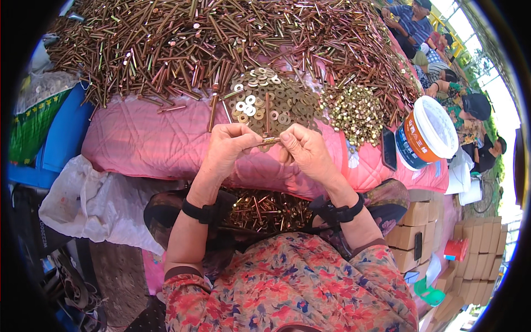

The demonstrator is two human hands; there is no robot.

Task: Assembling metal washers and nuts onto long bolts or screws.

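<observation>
Pink quilted cloth [149, 138] covers the work surface, which stands outdoors in bright light. At far left are a blue plastic container [62, 133] and, just beside it, a crumpled white plastic sack [91, 202]. A broad heap of long, brass-coloured metal bolts [155, 61] spreads across the cloth's far side. Nearer the person, the left hand [225, 145] has thumb and fingers pinched on a slim, brass-coloured metal fastener [269, 140], held level between both hands, in front of a pile of flat, round, dull-gold washers [296, 105]. The right hand [310, 152] pinches its other end. Further right come a mound of small, shiny gold nuts [357, 110], a black smartphone [389, 149], a white plastic bucket [442, 130] with an orange-and-blue label, and stacked brown cardboard boxes [480, 243].
</observation>
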